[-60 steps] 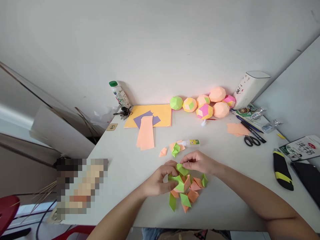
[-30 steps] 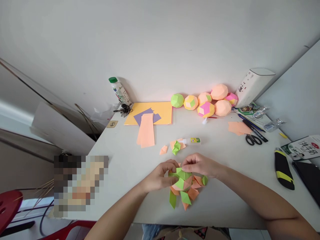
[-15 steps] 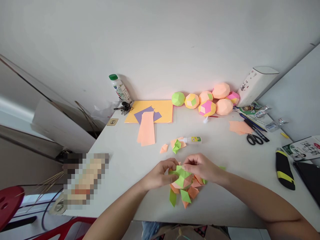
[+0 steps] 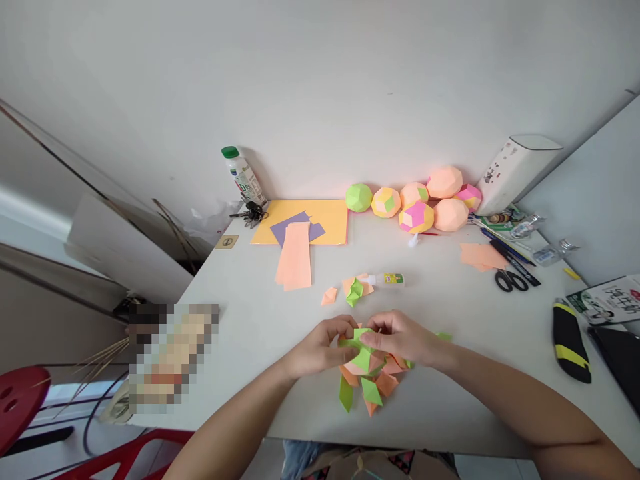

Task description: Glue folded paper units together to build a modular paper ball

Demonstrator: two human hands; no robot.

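Both hands [image 4: 320, 347] [image 4: 407, 339] pinch green/peach paper pc. [image 4: 367, 359], its underside hidden, far edge prob. partly covered too.

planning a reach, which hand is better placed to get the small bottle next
Probably the right hand: the small bottle lies just beyond it, farther from the left hand. Both hold the folded paper.

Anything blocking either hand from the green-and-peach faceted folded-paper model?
Nothing visible: left hand and right hand both touch the model. Pointed green and peach folded-paper pieces show at its near side, not between.
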